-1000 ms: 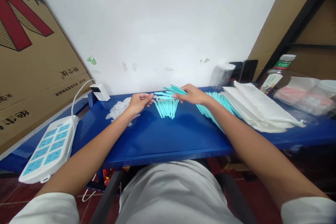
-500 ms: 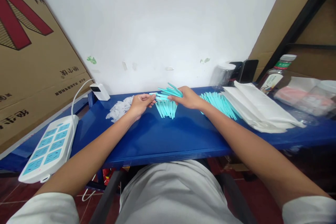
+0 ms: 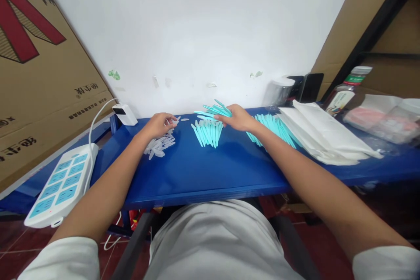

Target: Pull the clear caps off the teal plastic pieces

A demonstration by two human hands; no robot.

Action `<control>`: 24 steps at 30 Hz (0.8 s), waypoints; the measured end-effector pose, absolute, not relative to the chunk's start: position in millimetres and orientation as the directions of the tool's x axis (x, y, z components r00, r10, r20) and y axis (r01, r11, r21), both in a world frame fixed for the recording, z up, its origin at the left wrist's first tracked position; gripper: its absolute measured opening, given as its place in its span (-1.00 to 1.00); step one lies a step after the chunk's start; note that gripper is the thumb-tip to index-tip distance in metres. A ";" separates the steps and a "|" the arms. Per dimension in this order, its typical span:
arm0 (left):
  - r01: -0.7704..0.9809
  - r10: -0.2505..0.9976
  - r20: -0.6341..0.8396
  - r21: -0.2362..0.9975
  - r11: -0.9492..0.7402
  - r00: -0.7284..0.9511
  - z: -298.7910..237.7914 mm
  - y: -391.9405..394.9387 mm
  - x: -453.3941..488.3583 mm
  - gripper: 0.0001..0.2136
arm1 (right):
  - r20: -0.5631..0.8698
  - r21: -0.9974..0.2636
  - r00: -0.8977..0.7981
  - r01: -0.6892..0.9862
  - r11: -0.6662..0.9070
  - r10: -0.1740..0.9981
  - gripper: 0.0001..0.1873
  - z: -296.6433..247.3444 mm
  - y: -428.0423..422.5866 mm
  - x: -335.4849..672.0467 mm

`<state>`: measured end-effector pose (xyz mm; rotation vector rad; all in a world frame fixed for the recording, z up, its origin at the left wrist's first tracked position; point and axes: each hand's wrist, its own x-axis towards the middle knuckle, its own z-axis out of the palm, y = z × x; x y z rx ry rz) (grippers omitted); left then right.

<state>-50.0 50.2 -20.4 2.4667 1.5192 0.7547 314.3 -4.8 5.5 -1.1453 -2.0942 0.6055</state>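
Observation:
My right hand (image 3: 236, 117) is closed round a fanned bunch of slim teal sticks (image 3: 219, 109), shaped like eyebrow razors, above the table. Below it, more teal sticks (image 3: 207, 133) lie side by side in a neat row, with pale, see-through upper ends. My left hand (image 3: 160, 124) is over a heap of small clear plastic caps (image 3: 160, 145). Its thumb and forefinger come together at one clear cap (image 3: 178, 119); the grip is partly hidden. Another loose pile of teal sticks (image 3: 274, 127) lies to the right, partly behind my right forearm.
The blue table (image 3: 210, 175) stands against a white wall. White paper sheets or bags (image 3: 324, 133) lie at the right, near a bottle (image 3: 344, 92) and a lidded clear jar (image 3: 280, 92). At the left are a power strip (image 3: 59, 188) and a small white device (image 3: 125, 114).
My left hand has moved left, from the sticks in the middle to the heap of clear caps. My right hand still holds its bunch, slightly raised and shifted right.

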 end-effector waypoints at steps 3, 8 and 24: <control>0.830 0.865 0.347 0.302 -0.469 0.363 -29.4 55.3 -52.7 -0.64 | 0.315 -0.664 -0.399 0.555 0.500 0.861 -0.40 6.1 -5.9 314.0; 0.833 0.824 0.392 0.206 -0.513 0.410 -45.5 57.8 -36.3 -0.52 | 0.324 -0.650 -0.396 0.567 0.506 0.859 -0.40 6.2 -5.5 313.6; 0.788 0.778 0.366 0.163 -0.593 0.510 -53.2 51.9 -7.9 -0.58 | 0.325 -0.623 -0.403 0.589 0.515 0.855 -0.42 3.7 -2.9 314.2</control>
